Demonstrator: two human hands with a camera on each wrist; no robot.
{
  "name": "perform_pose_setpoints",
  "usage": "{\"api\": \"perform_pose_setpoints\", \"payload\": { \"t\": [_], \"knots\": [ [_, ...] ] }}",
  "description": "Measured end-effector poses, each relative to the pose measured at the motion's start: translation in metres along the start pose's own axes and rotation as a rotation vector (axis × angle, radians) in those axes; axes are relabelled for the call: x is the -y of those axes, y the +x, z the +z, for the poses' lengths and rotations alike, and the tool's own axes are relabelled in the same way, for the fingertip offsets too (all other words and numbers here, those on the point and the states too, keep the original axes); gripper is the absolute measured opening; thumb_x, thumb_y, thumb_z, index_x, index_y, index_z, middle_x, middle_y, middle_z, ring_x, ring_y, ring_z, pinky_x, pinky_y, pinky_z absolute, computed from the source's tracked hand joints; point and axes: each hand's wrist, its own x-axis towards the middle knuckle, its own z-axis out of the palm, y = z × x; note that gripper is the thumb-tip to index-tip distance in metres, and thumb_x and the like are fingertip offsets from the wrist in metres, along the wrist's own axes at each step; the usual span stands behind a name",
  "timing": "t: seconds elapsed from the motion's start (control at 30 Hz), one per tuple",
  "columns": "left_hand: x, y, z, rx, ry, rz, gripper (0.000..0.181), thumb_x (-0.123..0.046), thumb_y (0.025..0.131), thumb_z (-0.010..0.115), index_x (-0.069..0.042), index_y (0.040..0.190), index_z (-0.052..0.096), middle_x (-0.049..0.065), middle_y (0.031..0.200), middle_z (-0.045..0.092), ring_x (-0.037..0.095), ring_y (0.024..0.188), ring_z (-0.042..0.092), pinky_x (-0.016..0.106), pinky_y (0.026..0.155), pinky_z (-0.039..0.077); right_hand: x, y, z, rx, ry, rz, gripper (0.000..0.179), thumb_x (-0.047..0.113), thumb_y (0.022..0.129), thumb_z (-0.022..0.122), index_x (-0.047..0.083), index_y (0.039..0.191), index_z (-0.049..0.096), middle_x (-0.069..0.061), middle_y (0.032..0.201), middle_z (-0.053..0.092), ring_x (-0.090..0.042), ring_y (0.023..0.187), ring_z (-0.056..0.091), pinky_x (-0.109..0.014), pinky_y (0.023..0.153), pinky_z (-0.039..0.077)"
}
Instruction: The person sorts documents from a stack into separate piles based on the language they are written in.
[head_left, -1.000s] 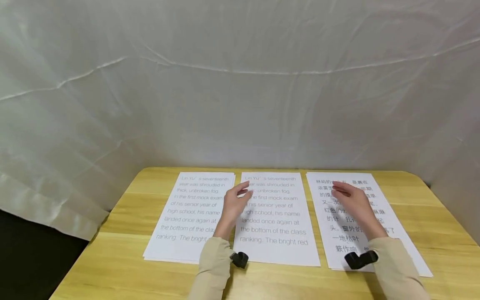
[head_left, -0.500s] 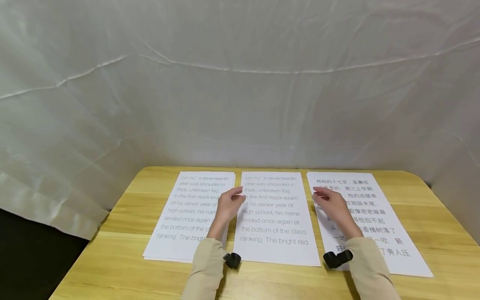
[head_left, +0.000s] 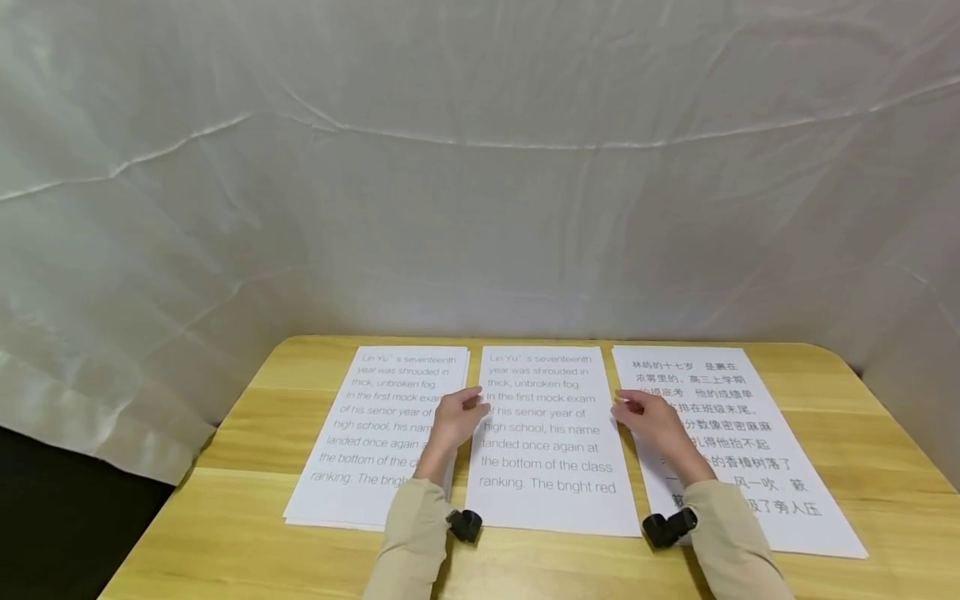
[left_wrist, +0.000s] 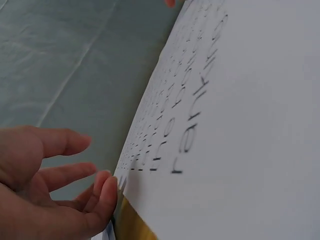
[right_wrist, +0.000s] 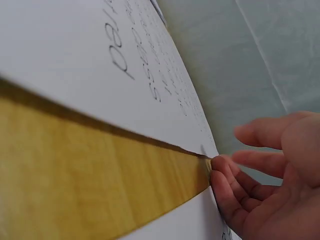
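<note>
The middle sheet of printed English text [head_left: 551,442] lies flat between two other sheets. At its left edge is my left hand [head_left: 456,423], thumb and forefinger apart; in the left wrist view the lower fingertips [left_wrist: 107,187] come up to the paper's edge. My right hand [head_left: 654,423] is at the opposite edge, partly over the right-hand sheet. The right wrist view shows its lower fingertips [right_wrist: 220,167] by the middle sheet's edge, with thumb and forefinger spread. Whether the fingertips touch the paper I cannot tell. Neither hand grips anything.
On the left lies a stack of English sheets [head_left: 360,442], slightly fanned at its edges. Sheets of Chinese text [head_left: 810,533] lie on the right. All rest on a wooden table [head_left: 225,533], with a pale cloth [head_left: 480,208] hanging behind it. Black wrist cameras [head_left: 465,525] sit on the cuffs.
My right hand has moved left, from over the Chinese sheets to the middle sheet's right edge. The left hand has shifted left and slightly nearer, to that sheet's left edge. The papers stay put.
</note>
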Motion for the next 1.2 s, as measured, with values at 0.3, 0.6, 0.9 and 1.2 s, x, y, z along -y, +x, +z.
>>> {"api": "perform_pose_setpoints", "payload": {
  "t": [0.3, 0.6, 0.9, 1.2],
  "knots": [
    [0.008, 0.006, 0.0, -0.015, 0.118, 0.067, 0.027, -0.004, 0.087, 0.063, 0.01, 0.111, 0.064, 0.009, 0.081, 0.056, 0.019, 0.072, 0.051, 0.028, 0.064, 0.044, 0.0, 0.002, 0.003, 0.056, -0.076, -0.023, 0.042, 0.015, 0.093, 0.061, -0.013, 0.124, 0.054, -0.011, 0.094, 0.058, -0.024, 0.084, 0.049, -0.036, 0.072, 0.04],
    [0.006, 0.01, -0.002, 0.049, 0.187, 0.117, 0.017, -0.005, 0.087, 0.064, 0.01, 0.095, 0.065, 0.014, 0.078, 0.055, 0.018, 0.069, 0.047, 0.024, 0.059, 0.037, 0.002, 0.003, 0.002, 0.07, -0.117, -0.045, 0.042, 0.014, 0.092, 0.062, -0.013, 0.123, 0.057, -0.008, 0.08, 0.048, -0.021, 0.071, 0.042, -0.033, 0.065, 0.033],
    [0.007, 0.006, 0.003, 0.037, 0.125, 0.07, 0.037, -0.004, 0.087, 0.065, 0.013, 0.119, 0.06, 0.023, 0.105, 0.062, 0.026, 0.091, 0.056, 0.033, 0.076, 0.05, -0.001, 0.0, 0.005, 0.05, -0.071, -0.034, 0.04, 0.014, 0.092, 0.061, -0.012, 0.122, 0.057, -0.007, 0.073, 0.047, -0.02, 0.065, 0.04, -0.031, 0.06, 0.033],
    [0.007, 0.005, 0.006, -0.029, 0.026, 0.034, 0.041, -0.004, 0.088, 0.064, 0.007, 0.126, 0.058, 0.019, 0.118, 0.059, 0.032, 0.109, 0.054, 0.042, 0.093, 0.047, -0.005, -0.002, 0.007, 0.02, -0.031, -0.041, 0.049, 0.013, 0.092, 0.063, -0.008, 0.135, 0.05, -0.016, 0.11, 0.063, -0.027, 0.095, 0.056, -0.038, 0.08, 0.046]
  ]
}}
